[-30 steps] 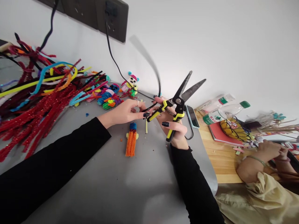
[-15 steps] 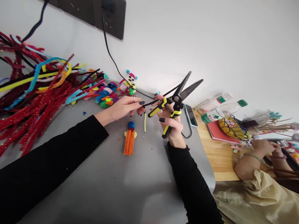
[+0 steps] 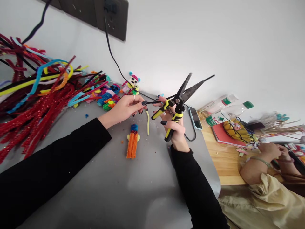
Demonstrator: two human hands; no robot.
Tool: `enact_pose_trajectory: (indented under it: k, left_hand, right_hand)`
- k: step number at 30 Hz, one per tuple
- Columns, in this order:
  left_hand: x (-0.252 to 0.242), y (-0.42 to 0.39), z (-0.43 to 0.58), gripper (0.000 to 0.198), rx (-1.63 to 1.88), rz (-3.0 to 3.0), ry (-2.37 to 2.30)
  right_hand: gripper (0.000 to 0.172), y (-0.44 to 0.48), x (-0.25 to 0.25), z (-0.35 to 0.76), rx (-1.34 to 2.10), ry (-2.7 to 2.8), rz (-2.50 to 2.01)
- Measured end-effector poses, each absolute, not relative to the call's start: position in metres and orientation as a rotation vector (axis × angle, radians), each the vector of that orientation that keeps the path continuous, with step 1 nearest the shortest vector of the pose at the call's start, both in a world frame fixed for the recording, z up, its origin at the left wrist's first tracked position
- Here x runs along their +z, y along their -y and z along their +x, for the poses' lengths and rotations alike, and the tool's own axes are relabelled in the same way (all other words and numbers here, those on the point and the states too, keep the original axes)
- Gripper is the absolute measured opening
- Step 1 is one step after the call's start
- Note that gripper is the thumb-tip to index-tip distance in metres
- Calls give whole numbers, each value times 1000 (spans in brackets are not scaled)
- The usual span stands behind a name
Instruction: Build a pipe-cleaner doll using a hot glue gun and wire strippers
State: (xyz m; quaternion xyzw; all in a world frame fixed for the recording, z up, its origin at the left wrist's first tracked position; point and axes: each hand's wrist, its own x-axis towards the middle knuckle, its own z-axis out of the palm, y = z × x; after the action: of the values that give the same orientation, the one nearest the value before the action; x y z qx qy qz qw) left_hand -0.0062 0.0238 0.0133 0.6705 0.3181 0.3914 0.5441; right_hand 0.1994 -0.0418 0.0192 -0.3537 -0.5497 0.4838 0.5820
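My left hand [image 3: 130, 108] pinches the end of a black pipe cleaner [image 3: 209, 77]. The strip runs past the fingers of my right hand [image 3: 175, 127] and behind the shears, and its far tip sticks out beyond one blade. My right hand is closed round the yellow-and-black shears [image 3: 178, 101], whose blades point up and stand apart. Below my hands an orange pipe-cleaner figure with a blue top [image 3: 132, 141] lies on the grey table [image 3: 95, 184]. A short pale-yellow pipe-cleaner piece [image 3: 148, 124] lies between my hands.
Many pipe cleaners [image 3: 47, 105] heap up at left, beside several finished figures [image 3: 130, 83] by the wall. A black cable [image 3: 111, 54] hangs from a socket. At right are a phone [image 3: 195, 117], bottles [image 3: 215, 118], a red notebook [image 3: 226, 136] and another person's hands [image 3: 269, 151].
The black pipe cleaner's far tip now shows beyond the shears at upper right. The shears have shifted slightly left. My left hand keeps its pinch.
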Motion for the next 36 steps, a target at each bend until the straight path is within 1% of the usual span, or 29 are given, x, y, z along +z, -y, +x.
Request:
enact_pose_trajectory:
  k: [5, 10, 13, 16, 20, 28, 33, 36]
  left_hand:
    - [8, -23, -2, 45, 1052, 1482, -748]
    - [8, -22, -1, 51, 1128, 1394, -785]
    - [12, -24, -5, 53, 1061, 1466, -807]
    - [15, -26, -8, 51, 983, 1531, -811]
    - [14, -27, -9, 49, 983, 1554, -844]
    - [11, -27, -7, 53, 913, 1683, -870]
    - [13, -26, -7, 49, 814, 1768, -884]
    - [12, -25, -6, 48, 819, 1759, -846]
  right_hand:
    - [68, 42, 19, 197, 1116, 1280, -851]
    - [61, 42, 11, 200, 1107, 1270, -926]
    - [60, 41, 10, 202, 1098, 1282, -985]
    - [65, 39, 15, 203, 1070, 1294, -994]
    - [69, 40, 20, 201, 1050, 1310, -963]
    - [68, 43, 22, 199, 1080, 1349, -986]
    - [69, 43, 22, 198, 1064, 1344, -1014]
    - [69, 42, 20, 199, 1063, 1343, -978]
